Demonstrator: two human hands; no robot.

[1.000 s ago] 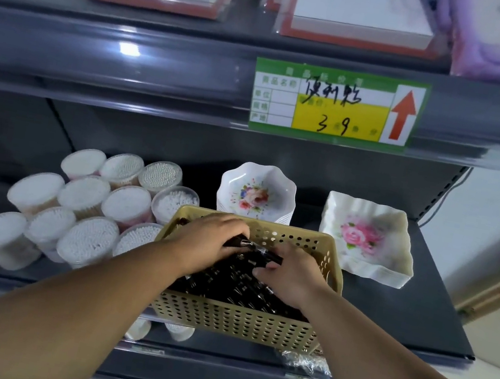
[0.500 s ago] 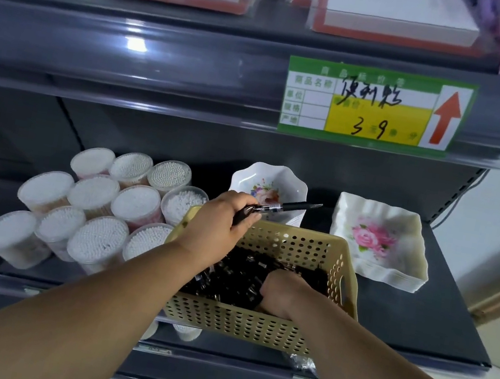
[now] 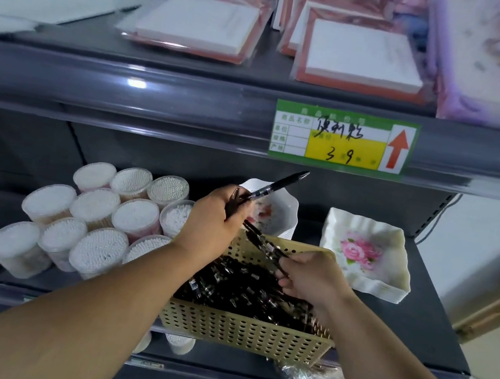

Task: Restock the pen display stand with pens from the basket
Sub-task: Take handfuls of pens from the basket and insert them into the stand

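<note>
A tan perforated basket (image 3: 243,332) sits at the front edge of the lower shelf, filled with several black pens (image 3: 244,292). Above its back left corner, my left hand (image 3: 212,226) is closed on a black pen (image 3: 279,184) that points up and to the right. My right hand (image 3: 313,277) is over the right side of the basket, gripping another black pen (image 3: 262,241) whose far end reaches toward my left hand. No pen display stand is in sight.
Several round tubs of cotton swabs (image 3: 96,219) lie stacked left of the basket. Two white floral dishes (image 3: 367,253) stand behind and to the right. The upper shelf edge carries a green and yellow price tag (image 3: 342,140); packs of paper (image 3: 201,23) lie above it.
My left hand has lifted its pen higher above the basket. My right hand has come up out of the pen pile with a second pen. The camera has tilted upward.
</note>
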